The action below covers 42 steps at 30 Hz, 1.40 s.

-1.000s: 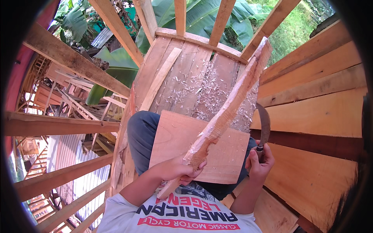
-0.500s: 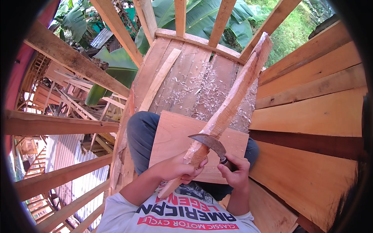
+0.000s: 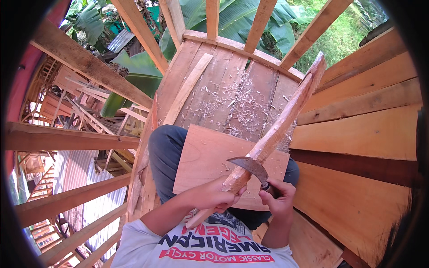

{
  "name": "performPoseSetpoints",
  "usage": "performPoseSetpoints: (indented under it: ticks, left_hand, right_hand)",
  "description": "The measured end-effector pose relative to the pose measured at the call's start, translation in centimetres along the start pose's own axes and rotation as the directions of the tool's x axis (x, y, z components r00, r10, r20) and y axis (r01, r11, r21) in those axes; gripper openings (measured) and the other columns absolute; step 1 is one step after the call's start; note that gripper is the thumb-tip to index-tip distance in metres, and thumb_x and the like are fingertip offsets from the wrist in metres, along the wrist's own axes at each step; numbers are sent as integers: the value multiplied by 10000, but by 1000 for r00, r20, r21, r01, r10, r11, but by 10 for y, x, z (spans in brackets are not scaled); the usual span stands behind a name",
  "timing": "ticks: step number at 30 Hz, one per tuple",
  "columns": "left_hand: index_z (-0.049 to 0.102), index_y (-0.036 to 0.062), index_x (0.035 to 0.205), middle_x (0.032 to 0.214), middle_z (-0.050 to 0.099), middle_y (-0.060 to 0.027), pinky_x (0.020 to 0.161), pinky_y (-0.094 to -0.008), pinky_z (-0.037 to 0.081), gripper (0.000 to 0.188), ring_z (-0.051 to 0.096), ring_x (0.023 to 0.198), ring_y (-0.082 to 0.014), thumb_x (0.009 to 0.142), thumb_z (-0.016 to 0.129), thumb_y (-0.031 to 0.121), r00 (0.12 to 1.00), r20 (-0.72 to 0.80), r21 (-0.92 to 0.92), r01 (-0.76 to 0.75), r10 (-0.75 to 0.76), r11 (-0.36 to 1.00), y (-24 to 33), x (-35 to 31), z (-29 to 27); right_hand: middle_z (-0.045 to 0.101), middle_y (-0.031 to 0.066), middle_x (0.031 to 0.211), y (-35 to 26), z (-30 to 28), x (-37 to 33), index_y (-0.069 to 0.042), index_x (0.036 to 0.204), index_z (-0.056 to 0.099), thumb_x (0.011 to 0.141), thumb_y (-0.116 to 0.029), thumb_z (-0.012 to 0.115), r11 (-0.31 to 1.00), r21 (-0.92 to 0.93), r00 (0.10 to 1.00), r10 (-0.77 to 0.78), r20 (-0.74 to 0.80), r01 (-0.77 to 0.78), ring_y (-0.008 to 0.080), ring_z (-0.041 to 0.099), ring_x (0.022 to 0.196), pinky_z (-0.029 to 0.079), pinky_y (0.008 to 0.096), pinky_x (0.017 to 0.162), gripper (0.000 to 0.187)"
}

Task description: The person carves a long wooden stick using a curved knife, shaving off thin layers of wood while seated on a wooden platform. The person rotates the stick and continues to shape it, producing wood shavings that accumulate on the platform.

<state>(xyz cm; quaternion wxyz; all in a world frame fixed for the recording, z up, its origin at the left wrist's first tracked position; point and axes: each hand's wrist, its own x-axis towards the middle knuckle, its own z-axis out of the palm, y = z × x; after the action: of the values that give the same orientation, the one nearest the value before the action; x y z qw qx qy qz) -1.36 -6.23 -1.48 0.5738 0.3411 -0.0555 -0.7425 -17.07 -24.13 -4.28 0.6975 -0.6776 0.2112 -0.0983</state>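
Floorboards (image 3: pixel 223 67) lie ahead as the left hand (image 3: pixel 221 198) grips the stick (image 3: pixel 273 136) over the board (image 3: pixel 205 156) and the right hand (image 3: pixel 279 196) holds a knife (image 3: pixel 254 167) across it, apparently carving, the next stroke needing steady pressure.

Here we are, up on the wearer's head — left fisheye of the pair — peering steeply down past the T-shirt (image 3: pixel 147 241) at the rectangular wooden board (image 3: pixel 212 161), mid-view and close below. Left hand (image 3: pixel 229 197) and right hand (image 3: pixel 280 196) sit in near range by its lower edge; beyond it, the gaze runs out over plank decking (image 3: pixel 225 71) to distant banana leaves (image 3: pixel 234 18).
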Motion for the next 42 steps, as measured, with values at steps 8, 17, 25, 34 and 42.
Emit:
performPoseSetpoints:
  ticks: [8,17,25,34,42]
  left_hand:
    - [388,78,966,642,394,8,413,-224,318,216,360,455,-64,771,473,42,998,57,-41,-9,12,999,-14,-2,-7]
    - [392,81,980,666,398,9,422,-225,318,229,362,476,-62,772,479,40,999,32,-29,-13,14,1000,-8,0,-2]
    - [395,79,987,669,397,6,425,-221,312,244,347,477,-63,762,471,26,999,52,-111,1,5,994,-14,-7,-7]
    - [397,79,986,682,401,1,429,-223,311,238,349,484,-64,767,479,34,1000,-6,-18,-22,22,1000,-4,-1,4]
    - [382,84,964,688,401,13,431,-214,309,299,362,489,-62,693,486,9,999,36,-92,31,-28,995,-12,-9,0]
  right_hand:
    - [544,4,707,-11,-33,23,32,1195,533,875,-33,605,937,139,739,-156,-655,321,58,439,467,330,182,428,334]
    - [664,116,764,-3,-12,7,105,991,628,742,1,740,984,-136,992,-103,79,113,104,594,631,426,204,543,292]
    - [599,24,693,-16,-34,23,32,1000,653,859,-69,637,890,112,659,-237,-714,442,54,498,531,381,192,478,174]
    - [635,41,687,-6,0,12,51,964,675,718,13,748,953,-203,973,-232,-12,225,54,553,580,389,179,518,260]
    - [576,3,662,-16,-39,33,31,1130,597,828,-61,676,932,100,698,-186,-691,348,64,495,496,380,199,450,326]
